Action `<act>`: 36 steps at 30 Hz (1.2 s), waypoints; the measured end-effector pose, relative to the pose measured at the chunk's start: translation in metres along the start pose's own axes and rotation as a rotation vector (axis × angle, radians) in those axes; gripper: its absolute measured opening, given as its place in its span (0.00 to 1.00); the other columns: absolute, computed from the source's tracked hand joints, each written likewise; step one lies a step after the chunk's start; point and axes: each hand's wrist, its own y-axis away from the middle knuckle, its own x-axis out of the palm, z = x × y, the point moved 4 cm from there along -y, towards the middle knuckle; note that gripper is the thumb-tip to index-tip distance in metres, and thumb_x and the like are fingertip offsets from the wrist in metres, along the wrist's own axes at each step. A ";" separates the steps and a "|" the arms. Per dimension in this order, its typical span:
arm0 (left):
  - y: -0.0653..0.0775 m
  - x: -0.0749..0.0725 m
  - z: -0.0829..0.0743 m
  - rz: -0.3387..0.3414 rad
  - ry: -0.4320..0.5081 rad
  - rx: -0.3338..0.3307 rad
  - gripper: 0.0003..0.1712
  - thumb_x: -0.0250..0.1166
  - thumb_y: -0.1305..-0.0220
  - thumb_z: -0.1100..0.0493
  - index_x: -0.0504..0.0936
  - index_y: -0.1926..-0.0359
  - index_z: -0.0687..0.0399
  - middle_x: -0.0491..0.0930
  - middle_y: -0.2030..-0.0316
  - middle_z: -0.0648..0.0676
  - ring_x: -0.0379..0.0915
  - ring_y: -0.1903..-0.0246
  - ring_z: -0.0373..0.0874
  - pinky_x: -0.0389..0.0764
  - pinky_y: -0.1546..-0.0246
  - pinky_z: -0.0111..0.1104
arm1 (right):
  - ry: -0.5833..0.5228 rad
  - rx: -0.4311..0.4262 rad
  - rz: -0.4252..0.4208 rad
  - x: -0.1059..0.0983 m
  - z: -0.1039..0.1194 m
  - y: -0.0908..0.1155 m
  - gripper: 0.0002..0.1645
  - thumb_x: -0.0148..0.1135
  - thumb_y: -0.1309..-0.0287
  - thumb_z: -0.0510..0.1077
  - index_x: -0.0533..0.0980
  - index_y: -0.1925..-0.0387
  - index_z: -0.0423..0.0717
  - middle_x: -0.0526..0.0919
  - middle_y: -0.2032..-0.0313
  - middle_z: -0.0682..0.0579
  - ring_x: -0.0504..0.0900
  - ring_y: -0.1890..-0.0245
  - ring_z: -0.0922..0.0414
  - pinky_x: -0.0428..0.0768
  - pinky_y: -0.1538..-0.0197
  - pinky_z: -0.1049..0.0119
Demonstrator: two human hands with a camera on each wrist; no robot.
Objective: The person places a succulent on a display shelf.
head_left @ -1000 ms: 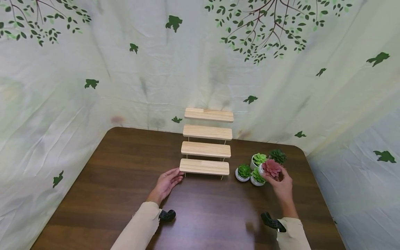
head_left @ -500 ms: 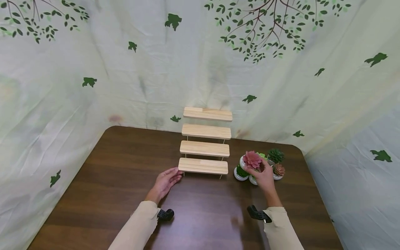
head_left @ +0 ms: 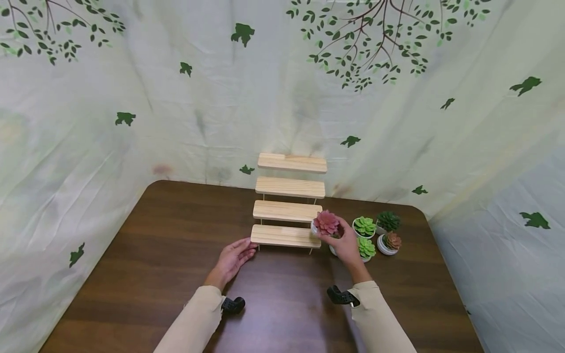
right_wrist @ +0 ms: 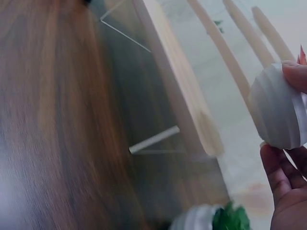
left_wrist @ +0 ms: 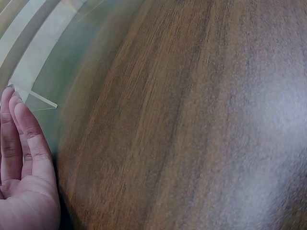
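My right hand (head_left: 348, 249) pinches a potted pink succulent (head_left: 326, 222) by its pot, above the right end of the lowest step. The ribbed white pot (right_wrist: 276, 108) sits between thumb and fingers in the right wrist view. A four-step pale wooden shelf (head_left: 286, 237) on clear supports stands at the back of the table. With nearly straight fingers, my left hand (head_left: 230, 260) touches the left end of the lowest step; the left wrist view shows its fingertips beside a clear support (left_wrist: 44, 98).
Right of the shelf, several potted succulents cluster: two light green ones (head_left: 365, 225), a dark green one (head_left: 388, 221) and a reddish-brown one (head_left: 392, 240). Another green succulent (right_wrist: 231, 218) is mostly hidden behind my right hand in the head view. A leaf-print cloth (head_left: 198, 122) hangs behind the brown table (head_left: 185, 225).
My right hand has carried the pink succulent left, from over the other pots to the right end of the shelf. The left hand has stayed at the lowest step.
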 end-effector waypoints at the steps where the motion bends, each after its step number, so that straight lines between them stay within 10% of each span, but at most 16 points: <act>1: 0.000 0.000 0.000 0.000 0.000 0.001 0.09 0.56 0.29 0.64 0.82 0.64 0.53 0.85 0.70 0.51 0.82 0.69 0.40 0.82 0.61 0.29 | -0.001 -0.002 0.007 0.004 0.000 -0.001 0.40 0.76 0.56 0.34 0.69 0.40 0.35 0.74 0.42 0.38 0.72 0.41 0.49 0.70 0.38 0.57; 36: 0.003 0.001 -0.003 0.008 -0.003 0.005 0.12 0.54 0.28 0.64 0.83 0.67 0.51 0.85 0.70 0.49 0.81 0.70 0.39 0.82 0.61 0.30 | -0.022 -0.084 0.099 0.115 0.033 0.019 0.32 0.76 0.58 0.32 0.75 0.48 0.34 0.80 0.49 0.38 0.78 0.48 0.46 0.75 0.42 0.51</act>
